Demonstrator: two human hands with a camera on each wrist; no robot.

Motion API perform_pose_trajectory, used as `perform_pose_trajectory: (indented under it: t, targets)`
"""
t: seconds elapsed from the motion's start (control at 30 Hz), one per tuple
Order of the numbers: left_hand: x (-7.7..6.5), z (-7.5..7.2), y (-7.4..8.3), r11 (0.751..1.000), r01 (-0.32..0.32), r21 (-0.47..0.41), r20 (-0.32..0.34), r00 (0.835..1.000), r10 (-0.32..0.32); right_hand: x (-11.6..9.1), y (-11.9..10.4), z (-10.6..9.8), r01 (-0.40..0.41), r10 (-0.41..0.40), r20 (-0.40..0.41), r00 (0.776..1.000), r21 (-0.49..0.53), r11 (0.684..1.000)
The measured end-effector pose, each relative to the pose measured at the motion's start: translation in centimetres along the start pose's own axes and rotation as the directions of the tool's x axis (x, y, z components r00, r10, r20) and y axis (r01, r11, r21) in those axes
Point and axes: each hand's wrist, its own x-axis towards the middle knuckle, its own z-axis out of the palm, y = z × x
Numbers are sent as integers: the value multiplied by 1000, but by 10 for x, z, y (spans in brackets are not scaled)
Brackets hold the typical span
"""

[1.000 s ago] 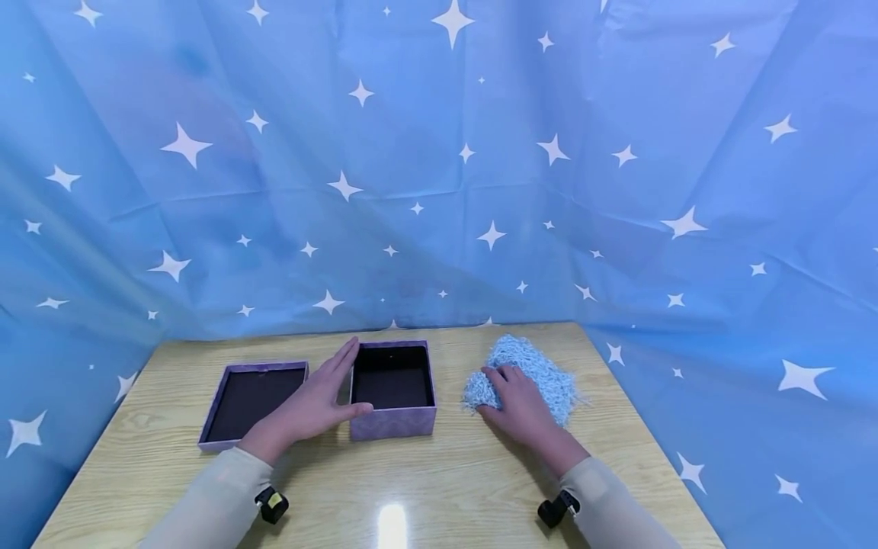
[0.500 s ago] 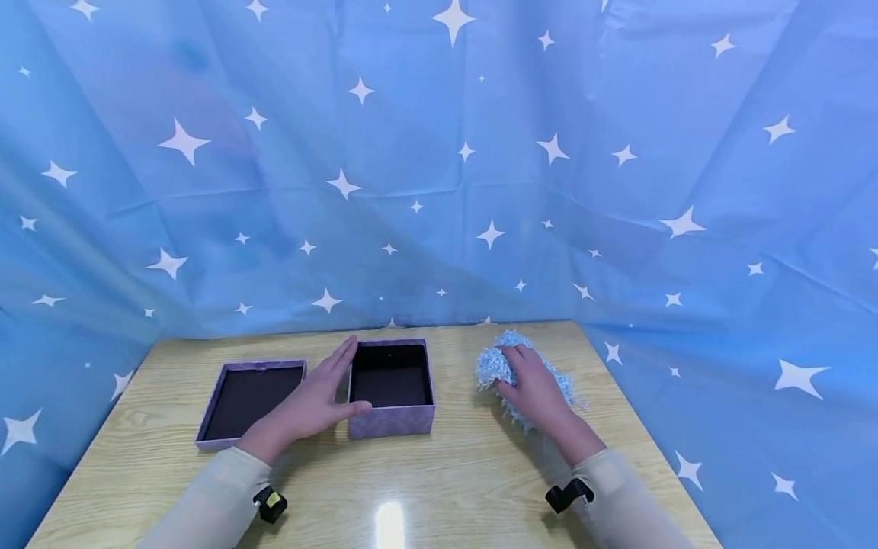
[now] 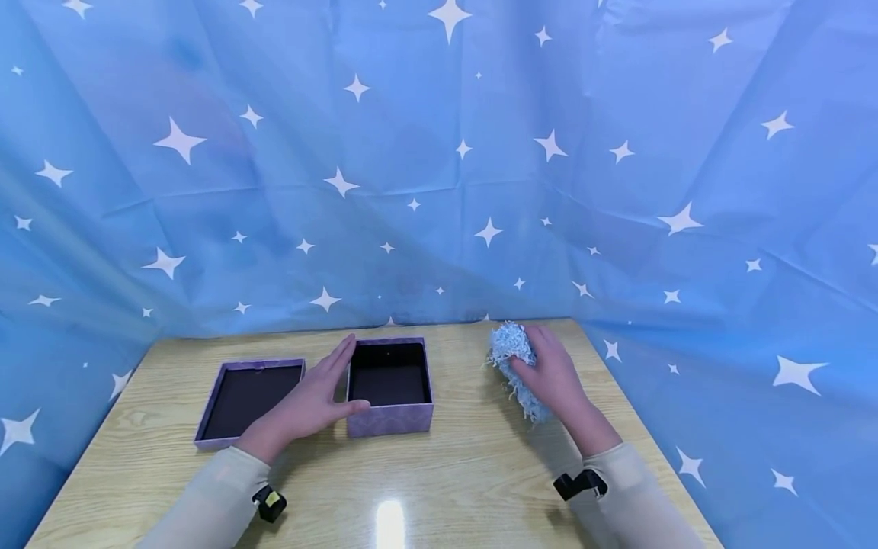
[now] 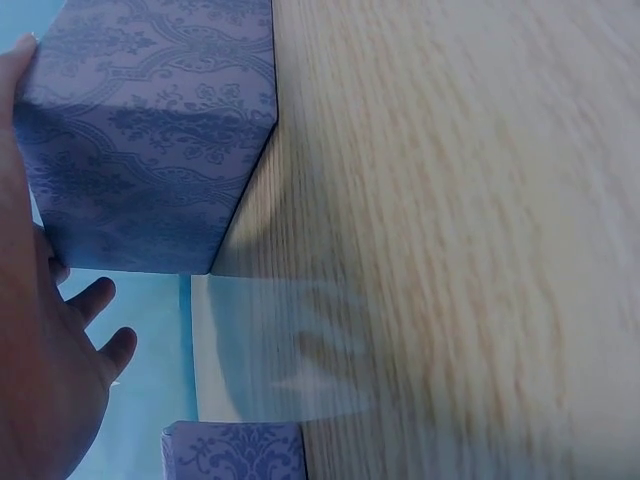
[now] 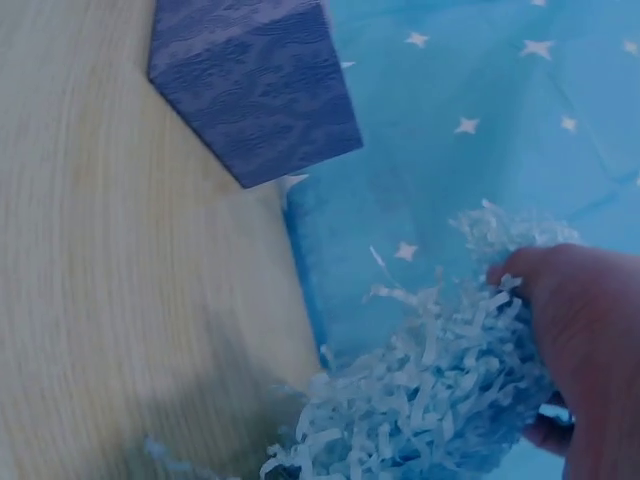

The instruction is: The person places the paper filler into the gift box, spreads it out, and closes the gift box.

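Note:
A purple patterned box (image 3: 391, 421) with a black inside stands open-topped on the table. My left hand (image 3: 312, 400) rests along its left side, thumb at the near edge and fingers straight toward the far corner; in the left wrist view the fingers lie beside the box wall (image 4: 150, 150). Over at the right, my right hand (image 3: 554, 377) grips a bundle of light blue shredded paper (image 3: 513, 347). In the right wrist view the crinkled strips (image 5: 420, 390) hang below the thumb and fingers, and the bundle appears lifted off the table.
Left of the box lies its shallow purple lid (image 3: 250, 400), black inside facing up, partly behind the left forearm. The wooden table (image 3: 439, 488) ends at a blue star-printed curtain (image 3: 411, 152) behind and at the sides.
My right hand has gathered the shredded paper and moved it up and slightly right. The left hand has stayed at the box.

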Motion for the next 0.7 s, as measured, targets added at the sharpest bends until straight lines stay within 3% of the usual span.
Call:
perform_pose_trajectory:
  t: [0.27,0.4,0.7]
  targets:
    - [0,0,0,1000,-7,-4,-1,1000,7,4,-1,-6,6,13,-132,991,150,989]
    - [-1,1,-1,1000,-6,-4,-8,1000,6,6,-3,-9,26,5,-171,985,178,984]
    - [-1,0,0,1000,-5,-18,-3,1000,5,10,-11,-19,-90,134,-129,982,303,949]
